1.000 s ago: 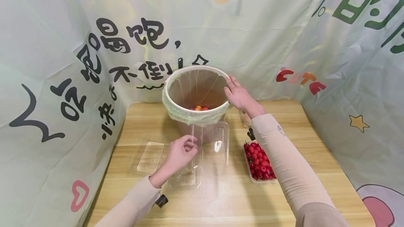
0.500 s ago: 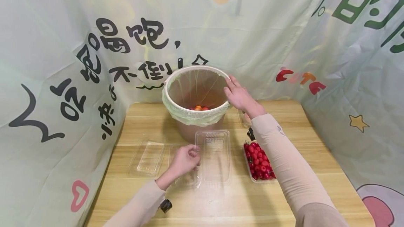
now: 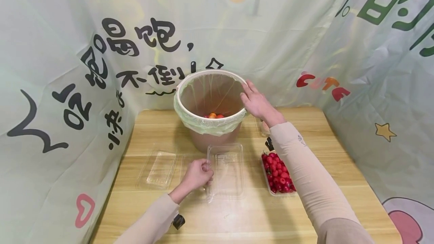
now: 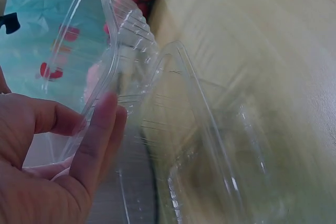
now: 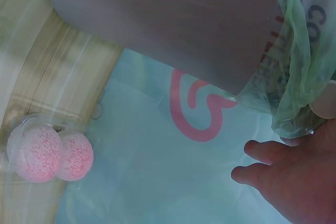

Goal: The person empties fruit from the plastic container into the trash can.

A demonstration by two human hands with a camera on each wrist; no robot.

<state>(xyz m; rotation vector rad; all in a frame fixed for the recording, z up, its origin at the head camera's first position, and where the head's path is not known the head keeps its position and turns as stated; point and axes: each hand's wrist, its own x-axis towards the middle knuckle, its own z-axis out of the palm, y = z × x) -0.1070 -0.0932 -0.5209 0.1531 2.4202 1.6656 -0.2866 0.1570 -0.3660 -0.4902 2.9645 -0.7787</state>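
Left grip point(image 3: 196, 174) on one clamshell lid point(image 3: 225, 170)

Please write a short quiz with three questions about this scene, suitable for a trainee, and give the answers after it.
1. True or false: the right hand rests on the rim of the bin.
2. What does the left hand pinch? A) the bin liner B) the clear lid C) a cherry
3. On which side of the clear lid, as the head view shows it, does the cherry tray lie?

Key:
1. True.
2. B; the fingers grip its left edge.
3. To the right, on the table, under the right forearm.
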